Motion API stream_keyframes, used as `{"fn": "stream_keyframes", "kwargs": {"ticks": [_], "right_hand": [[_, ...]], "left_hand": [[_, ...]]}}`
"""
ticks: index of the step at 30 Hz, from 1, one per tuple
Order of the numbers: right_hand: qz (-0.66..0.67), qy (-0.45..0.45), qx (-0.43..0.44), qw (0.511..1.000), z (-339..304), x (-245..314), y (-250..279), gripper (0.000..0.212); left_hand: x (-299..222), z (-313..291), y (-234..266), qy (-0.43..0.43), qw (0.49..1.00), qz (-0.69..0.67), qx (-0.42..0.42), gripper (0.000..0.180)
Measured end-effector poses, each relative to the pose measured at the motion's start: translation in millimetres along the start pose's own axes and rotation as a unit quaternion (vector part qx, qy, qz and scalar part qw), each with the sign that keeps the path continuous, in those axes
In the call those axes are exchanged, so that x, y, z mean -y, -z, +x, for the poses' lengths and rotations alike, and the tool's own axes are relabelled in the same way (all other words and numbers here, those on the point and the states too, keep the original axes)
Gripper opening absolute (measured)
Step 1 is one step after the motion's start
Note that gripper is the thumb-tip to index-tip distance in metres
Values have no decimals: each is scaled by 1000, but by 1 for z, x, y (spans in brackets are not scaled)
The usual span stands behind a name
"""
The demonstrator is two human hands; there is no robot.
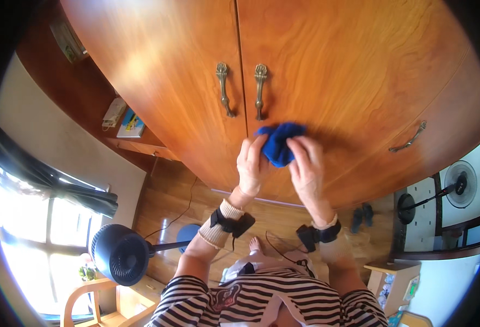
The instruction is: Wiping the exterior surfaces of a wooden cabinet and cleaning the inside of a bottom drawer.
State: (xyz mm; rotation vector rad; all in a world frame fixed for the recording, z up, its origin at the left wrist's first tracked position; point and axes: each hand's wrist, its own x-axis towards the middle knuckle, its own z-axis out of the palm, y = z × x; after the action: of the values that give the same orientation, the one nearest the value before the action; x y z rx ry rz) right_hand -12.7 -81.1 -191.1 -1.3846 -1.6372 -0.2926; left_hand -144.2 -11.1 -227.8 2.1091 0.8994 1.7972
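A bunched blue cloth point(278, 146) is held between my two hands, in front of the wooden wardrobe doors point(327, 65). My left hand point(252, 168) grips its left side with bent fingers. My right hand point(307, 166) pinches its right side; these fingers are slightly blurred. Just above the cloth, two ornate bronze handles hang side by side, the left handle point(225, 90) and the right handle point(260, 91), one on each side of the door gap. Whether the cloth touches the door, I cannot tell.
A third handle point(409, 137) sits on the door at the right. Dark-red shelves point(95, 82) hold books at left. A black fan point(121, 255) stands lower left beside a wooden chair point(92, 297). Cables cross the wooden floor point(169, 191). Dark slippers point(362, 218) lie at right.
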Motion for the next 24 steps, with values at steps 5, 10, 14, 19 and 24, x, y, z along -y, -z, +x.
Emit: {"fn": "stream_keyframes", "kwargs": {"ticks": [5, 10, 14, 19, 24], "right_hand": [[-187, 139, 38, 972, -25, -65, -36, 36], [-168, 164, 208, 949, -130, -115, -87, 30], [-119, 132, 223, 959, -94, -97, -91, 21], [-107, 218, 0, 970, 18, -25, -59, 29], [-144, 250, 79, 954, -24, -57, -120, 25]], "left_hand": [[52, -37, -54, -7, 984, 108, 140, 26], [114, -146, -64, 470, 857, -72, 198, 25], [126, -133, -53, 345, 932, -110, 36, 18], [49, 3, 33, 21, 995, 98, -18, 34], [139, -71, -9, 139, 977, 133, 93, 34]]}}
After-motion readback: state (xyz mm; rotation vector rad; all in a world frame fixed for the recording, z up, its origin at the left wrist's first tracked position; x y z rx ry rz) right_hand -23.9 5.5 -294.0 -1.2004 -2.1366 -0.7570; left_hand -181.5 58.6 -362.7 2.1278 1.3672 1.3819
